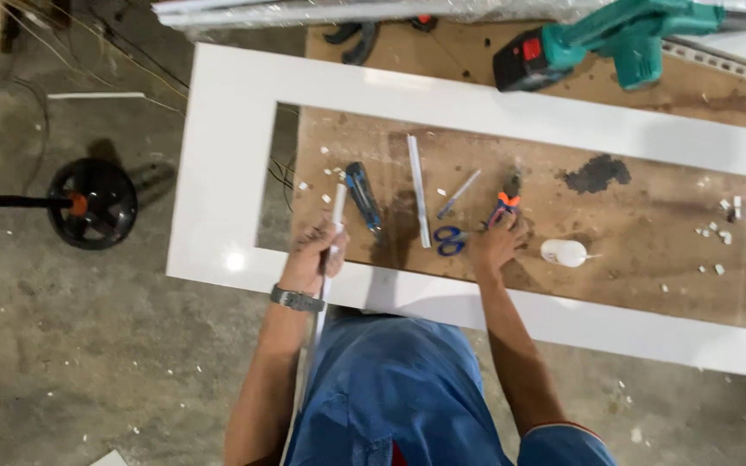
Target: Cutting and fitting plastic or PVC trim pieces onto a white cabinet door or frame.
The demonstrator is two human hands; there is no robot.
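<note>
My left hand (314, 257) grips a long thin white strip (335, 217) that runs from the brown board down past my wrist with its watch. My right hand (496, 243) closes on a small tool with orange and black handles (504, 205) on the board. Blue-handled scissors (449, 240) lie just left of my right hand. A second white strip (418, 190), a blue utility knife (363, 195) and a pen-like stick (459, 193) lie between my hands. A white frame (226, 164) surrounds this part of the board.
A teal cordless drill (615, 39) lies at the far side of the brown workbench (649, 224). A white bottle (563, 252) lies right of my right hand, with white chips scattered about. A black round fan base (92, 203) stands on the concrete floor at left.
</note>
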